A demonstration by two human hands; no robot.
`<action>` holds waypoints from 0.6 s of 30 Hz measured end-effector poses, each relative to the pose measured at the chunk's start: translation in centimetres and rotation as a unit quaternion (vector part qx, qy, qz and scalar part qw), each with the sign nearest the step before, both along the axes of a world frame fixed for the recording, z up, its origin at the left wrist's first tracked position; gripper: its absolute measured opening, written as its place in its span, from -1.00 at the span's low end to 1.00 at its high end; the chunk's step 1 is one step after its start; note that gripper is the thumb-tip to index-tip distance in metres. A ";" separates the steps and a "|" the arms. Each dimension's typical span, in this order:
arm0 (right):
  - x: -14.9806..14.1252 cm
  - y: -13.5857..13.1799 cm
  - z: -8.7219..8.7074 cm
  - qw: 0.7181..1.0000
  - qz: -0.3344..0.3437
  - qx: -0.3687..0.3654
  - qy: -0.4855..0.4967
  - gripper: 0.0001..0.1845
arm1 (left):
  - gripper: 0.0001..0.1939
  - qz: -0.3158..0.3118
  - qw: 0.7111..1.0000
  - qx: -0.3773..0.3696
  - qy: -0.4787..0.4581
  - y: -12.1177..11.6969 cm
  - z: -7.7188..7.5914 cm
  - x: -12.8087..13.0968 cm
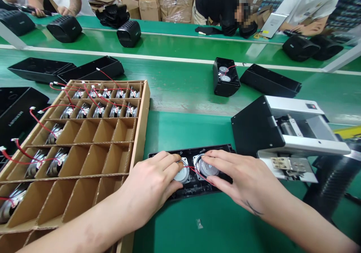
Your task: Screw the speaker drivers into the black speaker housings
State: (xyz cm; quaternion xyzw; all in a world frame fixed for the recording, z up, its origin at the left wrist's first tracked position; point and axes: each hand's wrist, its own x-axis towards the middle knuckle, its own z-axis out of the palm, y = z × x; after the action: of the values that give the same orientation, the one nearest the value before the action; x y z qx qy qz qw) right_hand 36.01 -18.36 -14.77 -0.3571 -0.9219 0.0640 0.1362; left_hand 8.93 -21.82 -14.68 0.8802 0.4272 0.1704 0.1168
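Left hand [153, 181] pinches the left speaker driver [182, 176] between thumb and bent fingers, while the right hand [244, 174] pinches the right speaker driver [208, 167], its thumb at the near edge and its fingers at the far edge. Both drivers sit side by side, magnets up, in a long black plastic panel [194, 192] lying on the green work surface [175, 128]. Thin red wires [191, 167] run across the gap between them. To the left stands a divided cardboard tray [143, 128], some cells holding wired drivers [98, 110]. A black-and-white benchtop machine [254, 128] stands just beyond the right hand. Farther off, a black speaker housing [227, 76] containing two drivers rests on the green conveyor belt [175, 76].
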 end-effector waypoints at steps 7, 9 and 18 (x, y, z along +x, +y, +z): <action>-0.4 0.0 0.4 1.000 -0.006 0.018 0.000 -0.71 | -0.70 0.000 1.000 0.001 -0.007 -0.1 -0.2 -0.1; -0.4 -0.1 0.4 1.000 -0.009 0.013 -0.007 -0.68 | -0.71 0.001 1.000 -0.001 -0.006 -0.1 -0.2 -0.1; -1.4 -0.5 0.3 0.998 -0.041 -0.002 -0.037 -0.65 | -0.66 0.011 1.000 -0.009 0.005 -0.1 0.0 -0.2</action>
State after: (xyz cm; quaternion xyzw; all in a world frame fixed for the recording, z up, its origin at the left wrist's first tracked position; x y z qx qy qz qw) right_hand 34.65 -18.88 -14.52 -0.3969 -0.9108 0.0465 0.1039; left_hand 8.78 -21.90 -14.64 0.8753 0.4391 0.1633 0.1203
